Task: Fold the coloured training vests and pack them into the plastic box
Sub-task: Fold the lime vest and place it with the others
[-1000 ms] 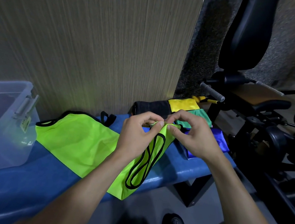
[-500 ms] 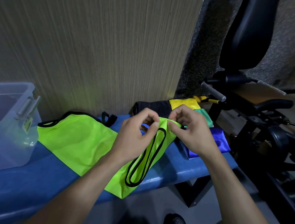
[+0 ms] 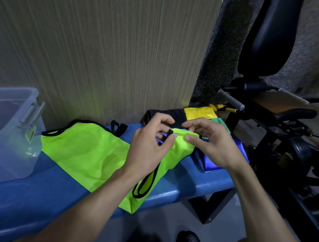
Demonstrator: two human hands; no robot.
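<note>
My left hand [image 3: 148,149] pinches the black-trimmed edge of the lime green vest [image 3: 86,153] between thumb and curled fingers, and my right hand [image 3: 214,145] pinches the same raised corner just beside it. I see the rest of the vest spread flat on the blue counter [image 3: 32,196], one end hanging over its near edge. The clear plastic box [image 3: 4,126] stands at the counter's left end, and a pile of other vests [image 3: 199,114] lies behind my hands.
</note>
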